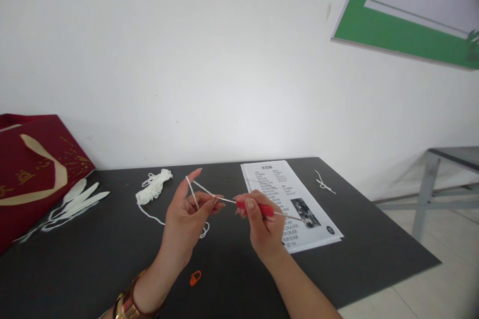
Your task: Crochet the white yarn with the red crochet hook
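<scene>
White yarn (pixel 204 188) runs over the raised index finger of my left hand (pixel 187 217), whose thumb and another finger pinch it near the hook tip. My right hand (pixel 264 229) grips the red handle of a crochet hook (pixel 266 210), its metal shaft pointing left to my left fingertips. The exact loop at the tip is too small to make out. From my left hand the yarn trails down to the table and back to a loose white skein (pixel 155 185). An orange stitch marker (pixel 195 277) lies on the table below my hands.
Printed sheets (pixel 277 174) lie under and beyond my right hand on the dark table (pixel 232 279). A short yarn scrap (pixel 325 183) is at the right. White crocheted-looking strips (pixel 84 199) and a dark red bag (pixel 41 159) are at the left. A white wall stands behind.
</scene>
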Demonstrator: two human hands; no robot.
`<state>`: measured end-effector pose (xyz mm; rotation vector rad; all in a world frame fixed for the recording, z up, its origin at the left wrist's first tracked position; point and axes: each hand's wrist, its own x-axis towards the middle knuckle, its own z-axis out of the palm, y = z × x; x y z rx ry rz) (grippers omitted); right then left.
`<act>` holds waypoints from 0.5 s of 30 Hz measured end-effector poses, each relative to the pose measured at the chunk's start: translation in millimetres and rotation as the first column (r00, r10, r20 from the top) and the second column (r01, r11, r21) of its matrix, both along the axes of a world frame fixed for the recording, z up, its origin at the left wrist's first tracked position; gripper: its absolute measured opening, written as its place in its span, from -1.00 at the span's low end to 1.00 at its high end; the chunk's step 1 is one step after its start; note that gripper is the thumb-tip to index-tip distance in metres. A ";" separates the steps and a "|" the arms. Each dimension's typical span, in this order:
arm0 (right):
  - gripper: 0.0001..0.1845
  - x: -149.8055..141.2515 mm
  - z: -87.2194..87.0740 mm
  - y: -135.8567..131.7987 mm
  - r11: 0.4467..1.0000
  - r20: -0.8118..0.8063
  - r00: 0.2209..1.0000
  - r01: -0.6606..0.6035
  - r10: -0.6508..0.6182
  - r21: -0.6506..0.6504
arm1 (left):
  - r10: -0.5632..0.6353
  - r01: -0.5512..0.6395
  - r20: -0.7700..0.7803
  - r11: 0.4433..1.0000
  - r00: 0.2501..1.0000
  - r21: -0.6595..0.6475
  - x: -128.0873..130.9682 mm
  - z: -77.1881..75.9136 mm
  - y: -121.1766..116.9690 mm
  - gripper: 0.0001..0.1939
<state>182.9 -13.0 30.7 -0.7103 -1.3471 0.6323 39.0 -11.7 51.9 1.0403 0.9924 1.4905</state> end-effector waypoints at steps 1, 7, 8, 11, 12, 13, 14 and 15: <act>-0.82 0.0 -0.2 0.2 1.000 -0.001 1.000 -0.001 0.001 -0.002 | 0.001 -0.001 -0.002 1.000 1.000 -0.001 -0.1 -0.2 0.0 -0.25; -0.82 0.1 -1.0 0.8 1.000 0.014 1.000 -0.009 0.009 -0.029 | -0.008 0.008 0.012 1.000 1.000 0.000 0.6 -0.8 0.2 -0.25; -0.82 -0.1 -0.7 0.9 0.999 0.011 1.000 -0.009 0.010 -0.040 | -0.007 0.007 0.014 1.000 1.000 0.000 0.6 -0.7 0.1 -0.25; -0.82 -1.5 0.7 2.8 0.992 -0.041 0.998 -0.045 0.040 -0.116 | -0.020 0.020 0.022 1.000 1.000 -0.010 -0.3 0.0 -0.3 -0.25; -0.82 -2.4 1.2 4.0 0.986 -0.079 0.995 -0.072 0.060 -0.151 | -0.032 0.033 0.034 0.999 0.999 -0.018 -0.9 0.2 -0.4 -0.25; -0.84 -3.5 1.5 5.4 0.976 -0.125 0.989 -0.107 0.084 -0.188 | -0.048 0.050 0.054 0.998 0.997 -0.029 -1.7 0.4 -0.3 -0.24; -0.86 -4.7 1.6 6.9 0.963 -0.175 0.979 -0.147 0.109 -0.225 | -0.069 0.073 0.081 0.997 0.994 -0.041 -2.4 0.6 -0.1 -0.23; -0.88 -6.1 1.5 8.3 0.947 -0.223 0.966 -0.189 0.131 -0.261 | -0.096 0.102 0.108 0.993 0.990 -0.052 -3.2 0.7 0.2 -0.22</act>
